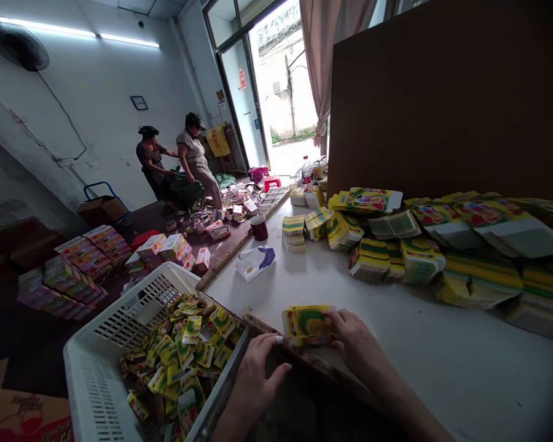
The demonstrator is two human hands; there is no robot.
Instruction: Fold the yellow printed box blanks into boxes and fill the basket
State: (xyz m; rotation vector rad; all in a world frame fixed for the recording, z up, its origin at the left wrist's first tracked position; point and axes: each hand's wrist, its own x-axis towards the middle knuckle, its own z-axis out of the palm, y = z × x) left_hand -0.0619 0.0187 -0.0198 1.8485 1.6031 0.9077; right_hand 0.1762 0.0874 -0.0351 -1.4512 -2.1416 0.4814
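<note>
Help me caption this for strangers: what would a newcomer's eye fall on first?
Probably the big white basket at lower left, heaped with small yellow packs. At the white table's edge, right of it, the right hand holds yellow packaging. A bright doorway stands out near top centre.

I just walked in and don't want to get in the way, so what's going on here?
Someone at a white table has a yellow carton in the right hand, near the table's edge. The left hand is beside that edge, holding nothing visible. Next to it, a white basket contains many yellow packs. Stacks of yellow cartons line the table's far side, and two people stand in the background.
</note>
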